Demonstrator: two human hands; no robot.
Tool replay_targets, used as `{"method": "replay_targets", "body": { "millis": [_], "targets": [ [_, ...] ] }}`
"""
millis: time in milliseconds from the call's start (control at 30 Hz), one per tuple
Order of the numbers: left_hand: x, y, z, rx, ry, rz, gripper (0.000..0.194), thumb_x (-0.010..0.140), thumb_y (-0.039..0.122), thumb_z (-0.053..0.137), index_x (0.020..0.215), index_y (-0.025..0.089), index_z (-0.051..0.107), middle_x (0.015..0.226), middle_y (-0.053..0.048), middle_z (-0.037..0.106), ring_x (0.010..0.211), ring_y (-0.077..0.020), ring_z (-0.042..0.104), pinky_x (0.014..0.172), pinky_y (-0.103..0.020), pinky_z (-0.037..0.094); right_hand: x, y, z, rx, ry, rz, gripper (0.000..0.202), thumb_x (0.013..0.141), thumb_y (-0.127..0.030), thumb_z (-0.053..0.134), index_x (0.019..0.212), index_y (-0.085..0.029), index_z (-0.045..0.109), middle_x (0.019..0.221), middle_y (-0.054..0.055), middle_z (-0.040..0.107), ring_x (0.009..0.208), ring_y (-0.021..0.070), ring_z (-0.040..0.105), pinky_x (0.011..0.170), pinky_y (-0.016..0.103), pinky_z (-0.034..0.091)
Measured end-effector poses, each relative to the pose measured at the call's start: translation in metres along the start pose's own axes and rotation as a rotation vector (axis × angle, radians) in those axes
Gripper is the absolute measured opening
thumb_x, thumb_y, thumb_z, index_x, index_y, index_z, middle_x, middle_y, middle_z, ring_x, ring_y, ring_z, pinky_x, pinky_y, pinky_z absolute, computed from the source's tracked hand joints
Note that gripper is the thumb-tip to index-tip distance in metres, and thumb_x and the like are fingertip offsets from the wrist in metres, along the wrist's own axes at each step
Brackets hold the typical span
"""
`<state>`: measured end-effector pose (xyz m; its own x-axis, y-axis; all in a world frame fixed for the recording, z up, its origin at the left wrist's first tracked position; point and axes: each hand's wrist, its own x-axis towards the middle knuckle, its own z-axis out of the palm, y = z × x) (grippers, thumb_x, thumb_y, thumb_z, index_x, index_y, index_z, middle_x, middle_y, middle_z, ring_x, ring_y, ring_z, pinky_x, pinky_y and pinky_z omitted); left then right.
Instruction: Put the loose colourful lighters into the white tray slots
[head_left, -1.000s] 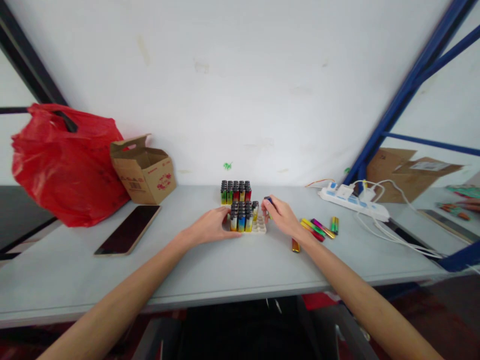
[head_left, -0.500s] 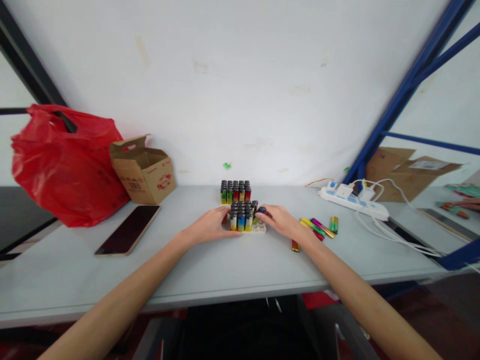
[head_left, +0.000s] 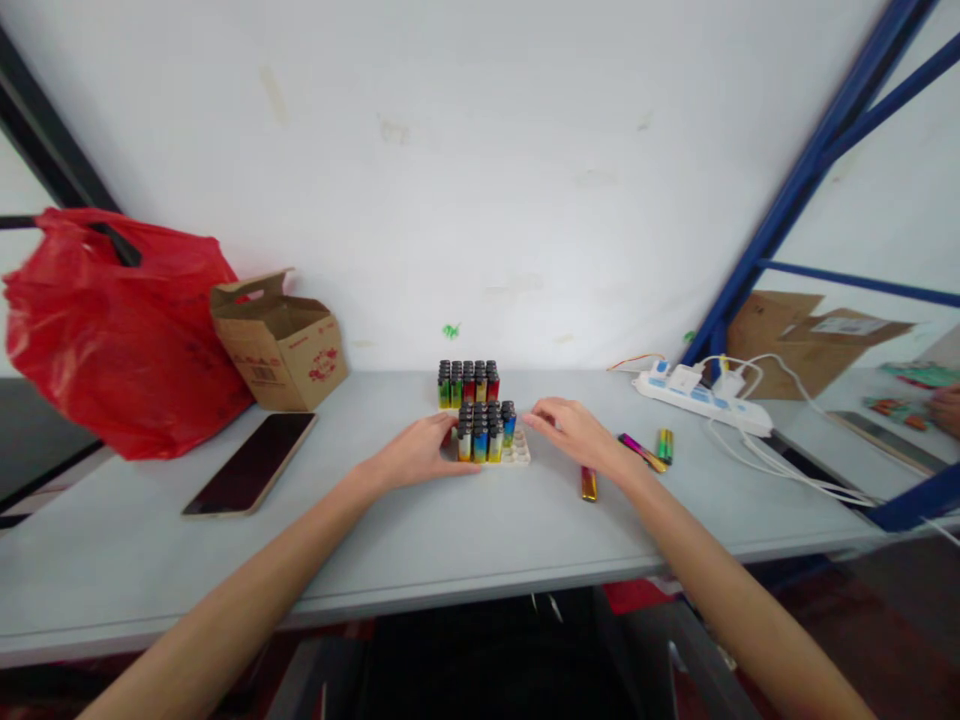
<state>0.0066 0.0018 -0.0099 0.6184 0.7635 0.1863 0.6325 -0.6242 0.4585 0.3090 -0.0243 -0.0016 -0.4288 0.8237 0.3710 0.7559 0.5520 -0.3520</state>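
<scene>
My left hand (head_left: 416, 455) grips the left side of a white lighter tray (head_left: 517, 454), thumb at the front and fingers behind. Upright lighters (head_left: 480, 442) with black tops fill much of this tray; bare sockets show at its right front. Just right of the tray hovers my right hand (head_left: 574, 432), fingers apart and slightly bent, with nothing seen in them. A second block of lighters (head_left: 469, 384) stands behind. Near my right wrist lie an orange-gold lighter (head_left: 589, 485), a purple-gold lighter (head_left: 643, 453) and a green-gold lighter (head_left: 666, 446).
A phone (head_left: 251, 465), an open cardboard box (head_left: 281, 345) and a red plastic bag (head_left: 127, 340) are at the left. On the right lie a power strip (head_left: 701, 402) with cables and another carton (head_left: 787, 335). A blue frame (head_left: 780, 210) rises there; another person's hand (head_left: 946, 408) shows beyond.
My right hand has let go of a dark-topped lighter, which now stands in the tray, and has moved slightly right. My left hand keeps its hold. The view has shifted slightly.
</scene>
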Motion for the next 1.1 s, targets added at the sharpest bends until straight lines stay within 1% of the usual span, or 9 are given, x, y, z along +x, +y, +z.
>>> {"method": "replay_targets", "body": {
  "millis": [133,233,300,400,500,600,700,867,1100],
  "targets": [
    [0.0,0.0,0.001,0.025,0.006,-0.012,0.061,0.077,0.07,0.074,0.11,0.019,0.068,0.11,-0.011,0.074,0.092,-0.0285,0.069,0.083,-0.039,0.055,-0.045,0.029,-0.021,-0.226,0.156,0.193,0.046,0.107,-0.054,0.041,0.125,-0.021,0.067,0.129,0.016,0.065,0.122,0.0313,0.06,0.109,0.048,0.045],
    [0.0,0.0,0.001,0.011,0.011,0.001,0.06,0.078,0.068,0.074,0.111,0.019,0.067,0.108,-0.01,0.074,0.09,-0.0273,0.069,0.081,-0.038,0.055,-0.089,0.062,-0.027,-0.399,0.175,0.385,0.058,0.103,-0.061,0.04,0.142,-0.022,0.06,0.152,0.021,0.051,0.144,0.0401,0.046,0.115,0.059,0.041],
    [0.0,0.0,0.001,0.017,0.013,-0.001,0.06,0.079,0.07,0.074,0.109,0.019,0.067,0.106,-0.009,0.074,0.088,-0.0269,0.068,0.08,-0.039,0.055,-0.114,0.082,-0.027,-0.434,0.174,0.457,0.063,0.103,-0.061,0.037,0.145,-0.021,0.058,0.156,0.021,0.05,0.151,0.0421,0.039,0.118,0.063,0.038],
    [0.0,-0.001,0.001,0.044,0.011,-0.015,0.061,0.077,0.074,0.073,0.104,0.019,0.066,0.104,-0.009,0.074,0.086,-0.0273,0.068,0.077,-0.039,0.054,-0.134,0.098,-0.025,-0.356,0.088,0.466,0.063,0.104,-0.059,0.031,0.147,-0.022,0.058,0.155,0.016,0.055,0.153,0.0379,0.039,0.124,0.06,0.034],
    [0.0,-0.001,0.001,0.036,0.02,-0.017,0.06,0.075,0.073,0.073,0.103,0.02,0.066,0.103,-0.009,0.074,0.085,-0.0269,0.068,0.076,-0.038,0.054,-0.135,0.092,-0.021,-0.245,0.05,0.475,0.066,0.105,-0.06,0.027,0.153,-0.022,0.053,0.158,0.014,0.053,0.154,0.0335,0.04,0.127,0.055,0.033],
    [0.0,-0.001,0.001,0.036,0.014,-0.012,0.06,0.077,0.073,0.073,0.105,0.02,0.066,0.104,-0.009,0.074,0.086,-0.0271,0.068,0.077,-0.038,0.054,-0.127,0.07,-0.014,-0.19,0.033,0.422,0.068,0.106,-0.062,0.029,0.16,-0.024,0.045,0.165,0.013,0.045,0.157,0.0309,0.035,0.128,0.053,0.033],
    [0.0,-0.001,0.001,0.047,0.002,-0.003,0.062,0.079,0.072,0.072,0.11,0.018,0.066,0.11,-0.011,0.073,0.092,-0.0288,0.068,0.082,-0.04,0.055,-0.118,0.043,-0.005,-0.223,-0.02,0.342,0.069,0.105,-0.065,0.034,0.161,-0.025,0.044,0.168,0.013,0.04,0.159,0.0322,0.031,0.129,0.054,0.03],
    [0.0,0.0,0.001,0.054,0.009,-0.014,0.064,0.079,0.072,0.072,0.109,0.016,0.066,0.11,-0.013,0.073,0.093,-0.0307,0.069,0.083,-0.042,0.055,-0.104,0.012,0.011,-0.315,-0.049,0.32,0.07,0.104,-0.067,0.037,0.16,-0.026,0.047,0.168,0.015,0.038,0.159,0.0376,0.027,0.127,0.059,0.031],
    [0.0,0.001,0.001,0.028,0.024,-0.02,0.065,0.074,0.073,0.075,0.11,0.019,0.067,0.113,-0.011,0.074,0.098,-0.0309,0.07,0.088,-0.04,0.055,-0.076,0.015,0.022,-0.379,-0.066,0.287,0.064,0.108,-0.06,0.028,0.158,-0.027,0.048,0.164,0.016,0.044,0.155,0.0405,0.034,0.122,0.062,0.033]
  ]
}}
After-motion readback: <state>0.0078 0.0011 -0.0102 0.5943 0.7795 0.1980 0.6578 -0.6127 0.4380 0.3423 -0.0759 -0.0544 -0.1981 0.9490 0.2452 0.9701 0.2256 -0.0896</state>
